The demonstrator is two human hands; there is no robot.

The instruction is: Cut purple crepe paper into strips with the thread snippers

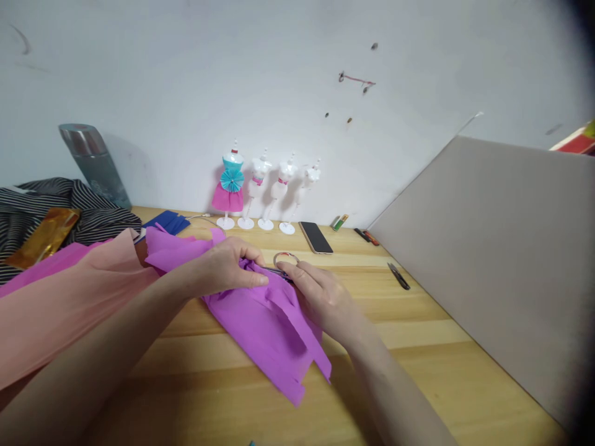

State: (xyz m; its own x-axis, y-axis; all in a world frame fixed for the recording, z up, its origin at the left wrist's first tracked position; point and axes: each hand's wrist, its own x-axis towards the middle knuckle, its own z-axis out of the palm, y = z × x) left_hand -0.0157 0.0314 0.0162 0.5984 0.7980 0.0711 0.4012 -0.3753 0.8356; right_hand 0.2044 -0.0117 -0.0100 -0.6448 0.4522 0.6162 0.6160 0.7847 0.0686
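Observation:
My left hand (232,265) pinches a bunched sheet of purple crepe paper (264,325) between thumb and fingers, near the middle of the wooden table. My right hand (320,294) is closed around a pair of scissors (281,273). One looped handle rises above its fingers, while the blades point left into the folds by my left thumb. Most of the cutting edge is hidden by paper and fingers. A cut strip of the purple paper hangs toward the lower right.
Salmon paper (83,291) and striped cloth (60,198) lie left, before a grey bottle (100,161). Several small white mannequins (281,186) stand along the wall, one dressed in turquoise and pink. Behind my right hand lie a phone (316,238) and a black cutter (398,276); a grey panel (488,248) borders the right.

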